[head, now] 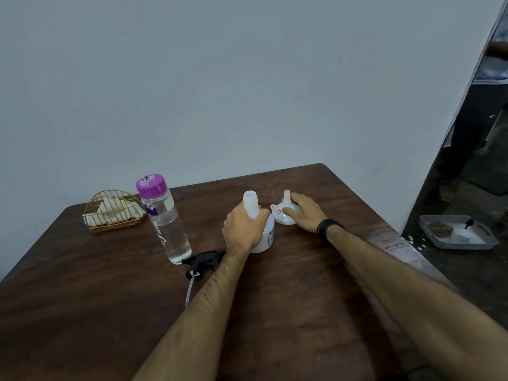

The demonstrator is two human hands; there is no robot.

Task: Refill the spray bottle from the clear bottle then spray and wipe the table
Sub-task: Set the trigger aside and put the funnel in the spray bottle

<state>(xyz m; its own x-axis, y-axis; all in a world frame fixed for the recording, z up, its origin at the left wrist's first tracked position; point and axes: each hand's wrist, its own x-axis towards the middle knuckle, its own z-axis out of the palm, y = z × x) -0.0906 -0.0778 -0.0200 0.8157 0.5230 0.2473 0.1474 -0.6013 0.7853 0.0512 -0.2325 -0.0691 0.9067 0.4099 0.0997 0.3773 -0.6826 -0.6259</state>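
Observation:
A white spray bottle (266, 234) stands upright mid-table with its neck open; my left hand (243, 229) grips it just below the neck. Its black trigger head (204, 259) with a clear dip tube lies on the table to the left of my left forearm. A white funnel (284, 213) rests upside down, spout up, just right of the bottle. My right hand (306, 213) lies over the funnel with fingers curled round its cone. The clear bottle (165, 220), capped in purple and holding clear liquid, stands upright at the left.
A gold wire holder (94, 215) with white cloths or napkins sits at the table's back left by the wall. The brown wooden table (288, 312) ends at the right edge; beyond it a grey tray (439, 243) lies on the dark floor.

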